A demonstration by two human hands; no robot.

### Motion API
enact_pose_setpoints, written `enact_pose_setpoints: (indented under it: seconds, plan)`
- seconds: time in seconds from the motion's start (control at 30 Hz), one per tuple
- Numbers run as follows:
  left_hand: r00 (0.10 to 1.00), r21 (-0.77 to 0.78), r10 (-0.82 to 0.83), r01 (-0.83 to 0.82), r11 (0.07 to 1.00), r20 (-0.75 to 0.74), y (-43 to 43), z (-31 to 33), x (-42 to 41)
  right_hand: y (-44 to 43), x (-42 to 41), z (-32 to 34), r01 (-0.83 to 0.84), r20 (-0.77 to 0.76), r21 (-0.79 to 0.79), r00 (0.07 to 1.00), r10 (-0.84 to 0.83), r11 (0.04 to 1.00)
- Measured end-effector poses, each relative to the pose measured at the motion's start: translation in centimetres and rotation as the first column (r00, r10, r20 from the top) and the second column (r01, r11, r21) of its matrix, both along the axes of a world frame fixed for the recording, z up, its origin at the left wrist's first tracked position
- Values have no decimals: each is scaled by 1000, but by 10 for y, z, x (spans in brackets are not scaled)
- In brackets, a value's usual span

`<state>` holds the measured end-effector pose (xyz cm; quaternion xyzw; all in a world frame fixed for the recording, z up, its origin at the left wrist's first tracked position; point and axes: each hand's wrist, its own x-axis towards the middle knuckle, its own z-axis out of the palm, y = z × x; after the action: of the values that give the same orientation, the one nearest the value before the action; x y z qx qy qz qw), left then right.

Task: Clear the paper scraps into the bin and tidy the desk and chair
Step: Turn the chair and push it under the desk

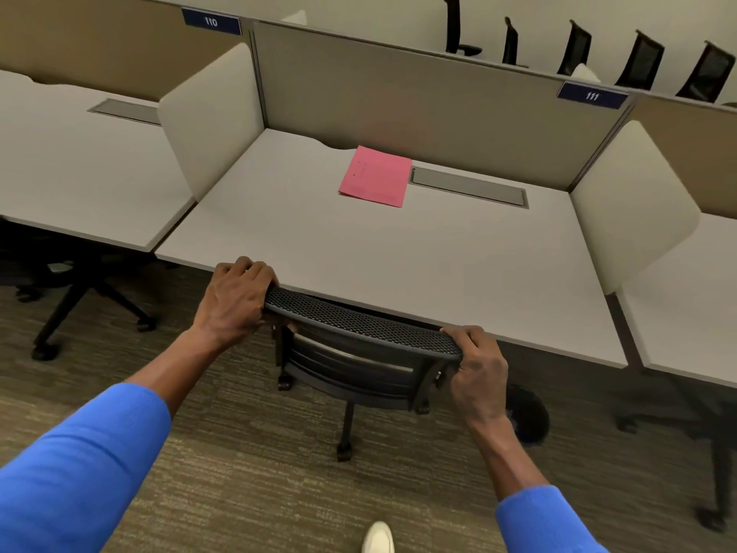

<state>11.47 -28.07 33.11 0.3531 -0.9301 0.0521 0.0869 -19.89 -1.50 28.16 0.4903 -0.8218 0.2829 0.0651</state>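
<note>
Far left there's the neighbouring white desk (pixel 79 161) with another black office chair (pixel 67 285) parked under it, so that's the look we're going for here. Moving in, the left hand (pixel 235 301) is wrapped tight around the left end of the black mesh-backed swivel chair (pixel 359 345), fingers curled over the top rail. The chair sits right up against the front edge of the pale grey cubicle desk (pixel 399 265), seat mostly hidden underneath, which reads to me like the tuck-in part of the job.

Up the middle of the desk, a flat pink paper folder (pixel 377 176) lies square by the back panel, just beside the grey cable-tray lid (pixel 468 186). Looks deliberately parked there, out of the way. I can't spot any paper scraps on the desktop, so I'd guess that bit is done.

Then the right hand (pixel 478 373) clamps the right end of the same rail. Gripping both ends makes sense: castors wander, and two hands keep it going straight.

Just right of that hand, low on the carpet, there's a round dark thing (pixel 526 417), possibly the bin, but it's too blurry to call.
</note>
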Motion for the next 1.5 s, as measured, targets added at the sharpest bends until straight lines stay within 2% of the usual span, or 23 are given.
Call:
enact_pose_setpoints:
  seconds: [0.6, 0.73, 1.0, 1.27, 1.5]
  plan:
    - [998, -4, 65, -65, 998, 18, -41, -1, -66, -59, -74, 3, -30, 10, 9, 1000, 30, 1000]
    - [998, -6, 68, -68, 998, -2, -41, -2, -69, -57, -75, 3, -63, -24, 5, 998, 63, 998]
    - [996, 17, 84, -85, 996, 26, -39, 4, -68, -59, -75, 2, -41, -8, 35, 999, 41, 999]
    - [995, 23, 79, -80, 997, 53, -33, 11, -68, -59, -73, 10, -2, -81, 62, 997, 7, 998]
    - [993, 13, 88, -89, 996, 81, -34, 10, -68, -60, -74, 9, 2, -77, 90, 997, 5, 996]
